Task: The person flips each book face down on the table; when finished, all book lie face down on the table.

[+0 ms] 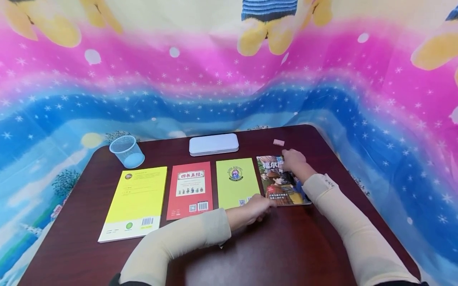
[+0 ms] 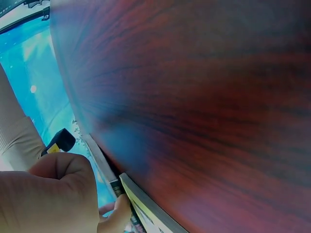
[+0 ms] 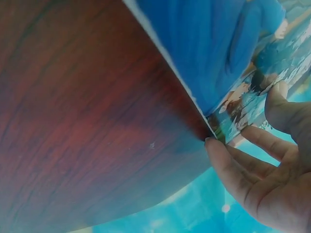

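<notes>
A picture-covered book (image 1: 277,182) with a dark illustrated front lies at the right end of a row of books. At its far right corner is my right hand (image 1: 294,161); in the right wrist view, the thumb (image 3: 278,99) lies over the cover and the fingers (image 3: 226,162) meet the edge. My left hand (image 1: 252,210) is at the near left corner of the same book, beside the yellow-green book (image 1: 236,178). Seen from the left wrist, its fingers are bent and one fingertip (image 2: 121,211) is right at the book edges, partly hiding the contact.
Left of these lie a red book (image 1: 189,208) and a bright yellow book (image 1: 134,198). Behind the row are a blue mesh pen cup (image 1: 127,151), a white flat case (image 1: 214,144) and a small pink eraser (image 1: 278,142). A printed curtain (image 1: 214,95) surrounds the dark table (image 1: 268,254).
</notes>
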Tool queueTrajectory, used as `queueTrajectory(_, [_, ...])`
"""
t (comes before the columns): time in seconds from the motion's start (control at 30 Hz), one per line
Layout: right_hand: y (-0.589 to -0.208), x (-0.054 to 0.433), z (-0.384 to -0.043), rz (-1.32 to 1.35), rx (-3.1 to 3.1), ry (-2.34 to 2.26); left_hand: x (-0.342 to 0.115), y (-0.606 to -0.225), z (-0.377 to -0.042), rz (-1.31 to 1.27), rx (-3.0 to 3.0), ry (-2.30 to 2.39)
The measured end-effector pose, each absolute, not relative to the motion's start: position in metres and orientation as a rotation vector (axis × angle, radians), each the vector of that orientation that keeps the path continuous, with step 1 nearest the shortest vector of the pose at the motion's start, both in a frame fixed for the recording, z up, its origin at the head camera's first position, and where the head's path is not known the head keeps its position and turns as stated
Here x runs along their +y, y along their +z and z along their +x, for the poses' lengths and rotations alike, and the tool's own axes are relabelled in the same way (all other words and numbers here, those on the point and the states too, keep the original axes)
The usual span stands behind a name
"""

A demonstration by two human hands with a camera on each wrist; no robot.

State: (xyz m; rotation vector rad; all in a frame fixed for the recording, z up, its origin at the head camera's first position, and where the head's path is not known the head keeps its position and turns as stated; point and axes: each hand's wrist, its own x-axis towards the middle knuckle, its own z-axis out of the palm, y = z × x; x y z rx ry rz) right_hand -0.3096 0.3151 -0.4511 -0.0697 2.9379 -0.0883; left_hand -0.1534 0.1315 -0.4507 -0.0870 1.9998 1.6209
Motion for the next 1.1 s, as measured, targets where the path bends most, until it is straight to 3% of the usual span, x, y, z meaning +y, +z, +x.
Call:
queueTrajectory(0.8, [-0.434, 0.313, -0.313, -0.018, 2.829, -0.131, 0.132, -0.439, -0.165, -0.172, 1.776, 2.03])
queueTrajectory(1.1, [-0.429, 0.319, -0.317, 0.007, 2.796, -0.258, 0.133, -0.435, -0.167, -0.096, 1.793, 2.077])
